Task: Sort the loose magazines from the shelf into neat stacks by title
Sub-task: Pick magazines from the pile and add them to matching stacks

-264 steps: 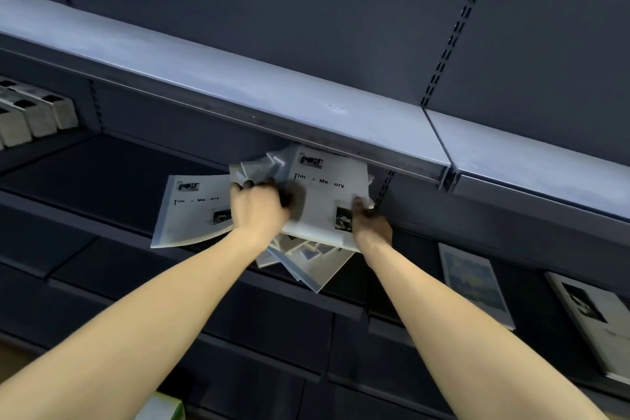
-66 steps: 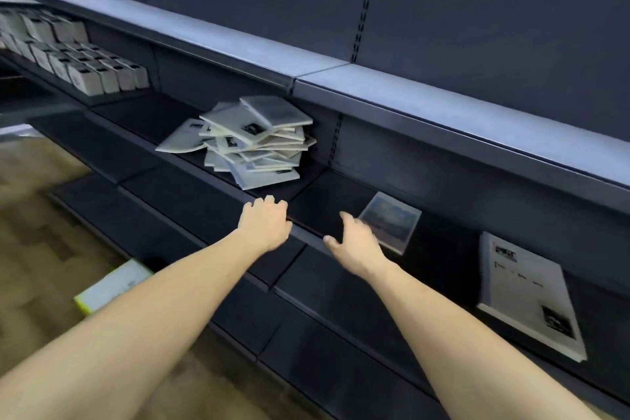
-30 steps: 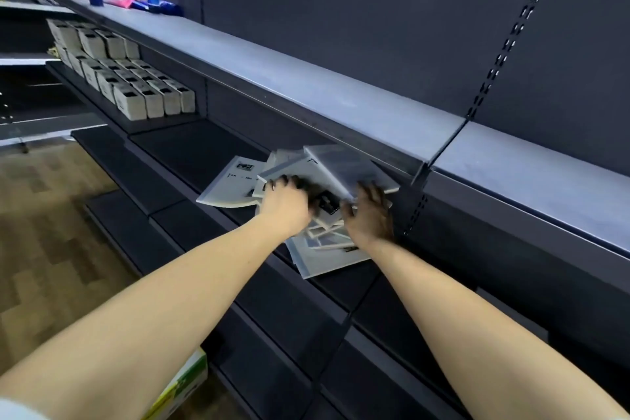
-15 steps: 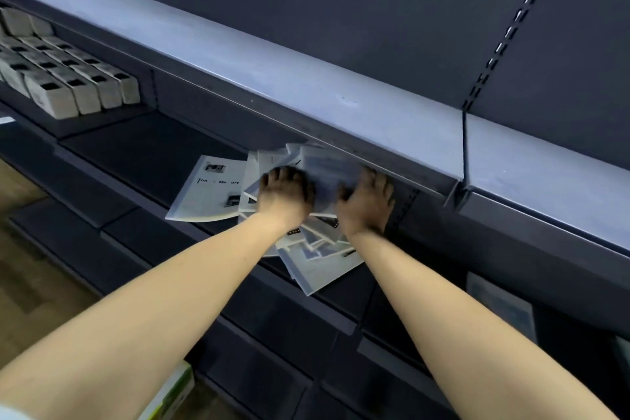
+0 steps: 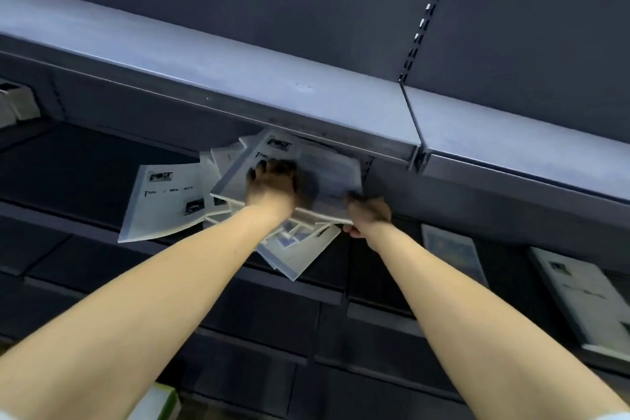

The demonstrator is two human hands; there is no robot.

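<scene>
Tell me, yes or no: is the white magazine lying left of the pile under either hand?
No: the white magazine lies flat, untouched; the left hand and right hand are on the pile.

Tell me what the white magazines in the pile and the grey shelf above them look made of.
White magazines: paper, seemingly with a slight sheen; thin covers bow and fan at the edges.
Grey shelf: probably painted sheet metal, matte; a thin folded front lip and slotted uprights behind it suggest so.

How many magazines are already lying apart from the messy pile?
3: one flat just left of the pile, two on the right, a blue-covered one and a white one. More may be out of view.
</scene>
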